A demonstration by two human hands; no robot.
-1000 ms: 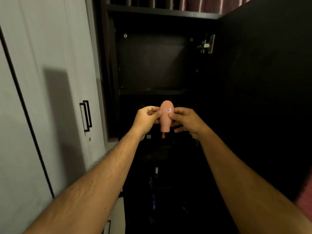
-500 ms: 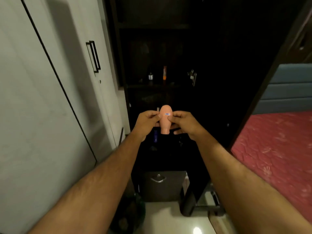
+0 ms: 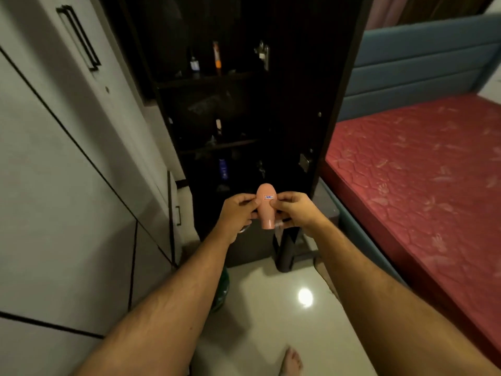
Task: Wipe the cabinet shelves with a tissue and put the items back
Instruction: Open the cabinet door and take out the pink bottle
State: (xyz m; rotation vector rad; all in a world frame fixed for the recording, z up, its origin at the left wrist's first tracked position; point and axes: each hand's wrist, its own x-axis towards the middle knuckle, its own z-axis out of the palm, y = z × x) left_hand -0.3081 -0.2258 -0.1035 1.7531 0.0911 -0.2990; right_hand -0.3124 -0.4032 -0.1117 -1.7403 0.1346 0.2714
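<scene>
A small peach-pink bottle [image 3: 266, 206] with a white label is held upside down, cap end pointing down, in front of the dark open cabinet [image 3: 230, 109]. My left hand [image 3: 238, 214] pinches its left side and my right hand [image 3: 295, 211] pinches its right side. Inside the cabinet, an orange tube [image 3: 217, 58] and a small dark bottle [image 3: 194, 63] stand on an upper shelf. Lower down stand a small bottle [image 3: 218, 126] and a blue bottle [image 3: 222, 169]. No tissue shows.
Grey wardrobe doors [image 3: 67, 158] with a black handle [image 3: 81, 36] stand at the left. The open dark cabinet door [image 3: 333, 109] is at the right, beside a bed with a red mattress [image 3: 420, 172]. Below lie glossy floor tiles [image 3: 271, 308], a green object [image 3: 223, 289] and my foot [image 3: 292, 362].
The view has tilted downward, bringing the lower shelves, the floor and the bed into sight. Both hands have kept hold of the pink bottle throughout.
</scene>
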